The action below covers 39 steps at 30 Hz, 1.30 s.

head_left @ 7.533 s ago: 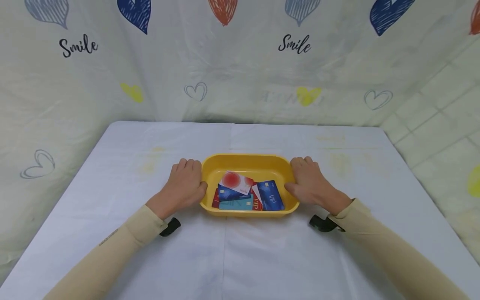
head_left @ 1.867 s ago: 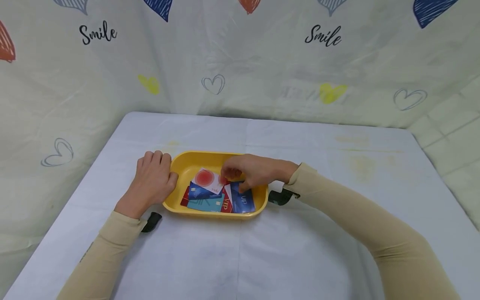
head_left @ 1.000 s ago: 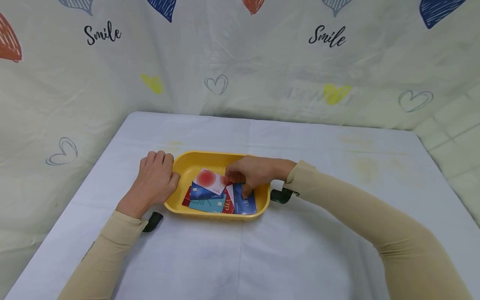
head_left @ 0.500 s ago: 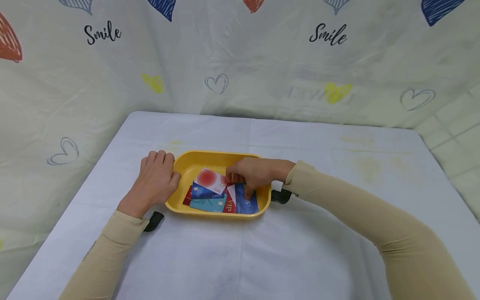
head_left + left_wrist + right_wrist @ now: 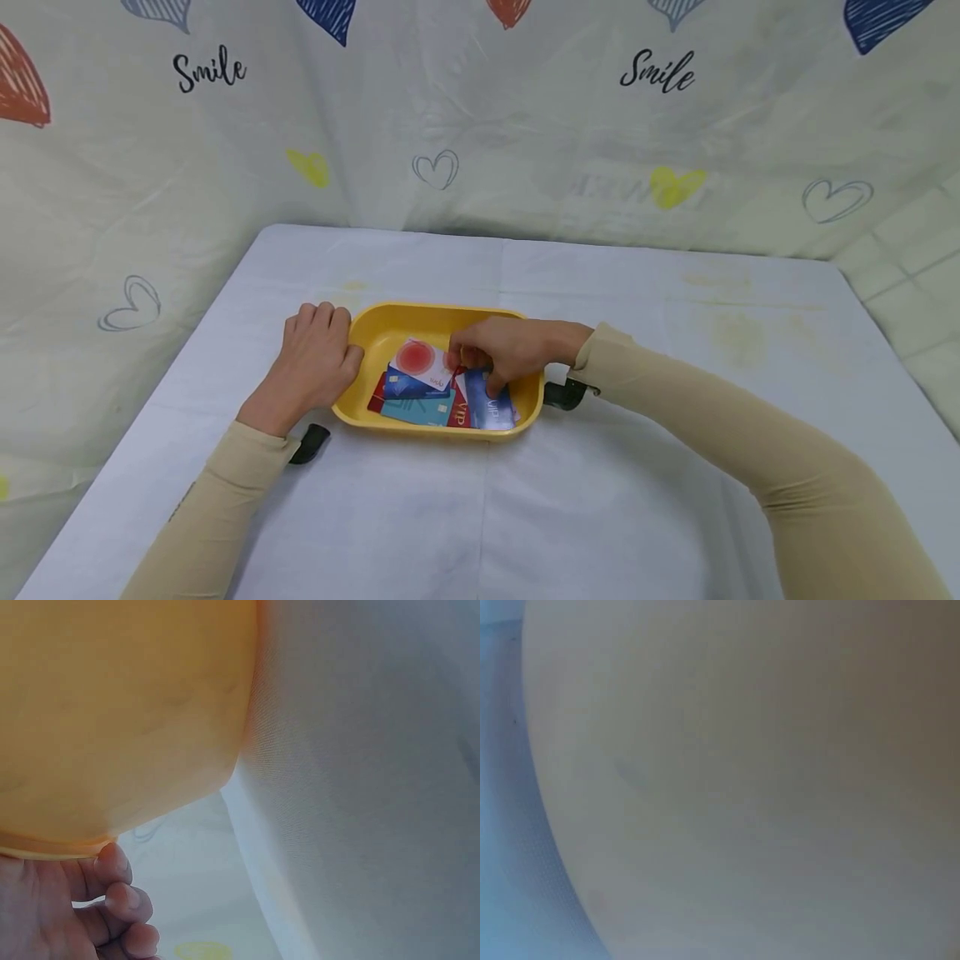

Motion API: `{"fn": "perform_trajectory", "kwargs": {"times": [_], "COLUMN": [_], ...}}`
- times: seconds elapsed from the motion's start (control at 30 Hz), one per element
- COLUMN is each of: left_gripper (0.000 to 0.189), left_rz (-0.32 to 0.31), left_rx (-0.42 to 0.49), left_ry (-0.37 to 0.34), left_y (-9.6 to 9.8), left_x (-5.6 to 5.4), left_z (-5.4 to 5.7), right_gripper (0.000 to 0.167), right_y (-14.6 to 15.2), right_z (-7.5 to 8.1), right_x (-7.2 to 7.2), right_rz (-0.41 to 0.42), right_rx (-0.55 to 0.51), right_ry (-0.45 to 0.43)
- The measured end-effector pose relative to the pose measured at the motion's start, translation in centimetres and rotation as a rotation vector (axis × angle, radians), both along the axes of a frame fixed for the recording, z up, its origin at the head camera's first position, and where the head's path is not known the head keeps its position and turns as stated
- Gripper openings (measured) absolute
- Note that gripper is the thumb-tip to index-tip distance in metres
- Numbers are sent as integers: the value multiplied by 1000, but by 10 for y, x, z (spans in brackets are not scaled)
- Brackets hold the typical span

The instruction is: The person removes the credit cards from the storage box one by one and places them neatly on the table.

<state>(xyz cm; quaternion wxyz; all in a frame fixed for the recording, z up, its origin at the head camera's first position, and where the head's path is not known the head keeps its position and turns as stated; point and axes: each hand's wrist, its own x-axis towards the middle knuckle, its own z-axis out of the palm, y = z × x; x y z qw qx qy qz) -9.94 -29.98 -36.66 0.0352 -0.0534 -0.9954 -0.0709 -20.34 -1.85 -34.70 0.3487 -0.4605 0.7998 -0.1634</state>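
Note:
A yellow plastic tray [image 5: 442,432] on the table holds several overlapping cards. My left hand [image 5: 311,358] grips its left end, thumb over the rim; in the left wrist view, curled fingertips [image 5: 124,896] show at the rim beneath the outer wall. My right hand [image 5: 510,346] reaches in from the right and pinches a blue card [image 5: 489,408], thumb on its face; the other fingertips are partly hidden. Left of it lie a white card with a red disc [image 5: 416,358], a darker blue card [image 5: 405,385], a teal card [image 5: 416,410] and a red VIP card [image 5: 461,412].
A white cloth covers the table [image 5: 637,492]. Behind it hangs a pale curtain [image 5: 510,117] with printed hearts and words. A dark wrist device [image 5: 309,444] sits under the left cuff, another [image 5: 565,395] under the right. A blurred pale surface fills most of the right wrist view.
Earlier both hands held the tray's ends; the right hand has since moved inside to the blue card. That card has shifted slightly, baring an edge beneath it. The left hand keeps its grip.

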Motion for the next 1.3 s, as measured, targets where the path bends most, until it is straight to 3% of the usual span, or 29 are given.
{"fn": "perform_trajectory", "kwargs": {"times": [0.27, 0.87, 1.03, 1.3], "left_gripper": [24, 23, 23, 23], "left_rz": [1, -2, 1, 8], "left_rx": [6, 10, 14, 19], "left_ry": [0, 13, 9, 1], "left_y": [0, -1, 0, 0], "left_x": [0, -1, -1, -1], "left_z": [-1, -3, -3, -3], "right_gripper": [43, 45, 45, 42], "right_y": [3, 7, 7, 8], "right_z": [-2, 1, 0, -2], "right_x": [-5, -10, -11, -11], "right_rz": [-19, -57, -35, -74], "right_rx": [-34, -105, -125, -115], "right_ry": [-63, -188, -197, -209]}}
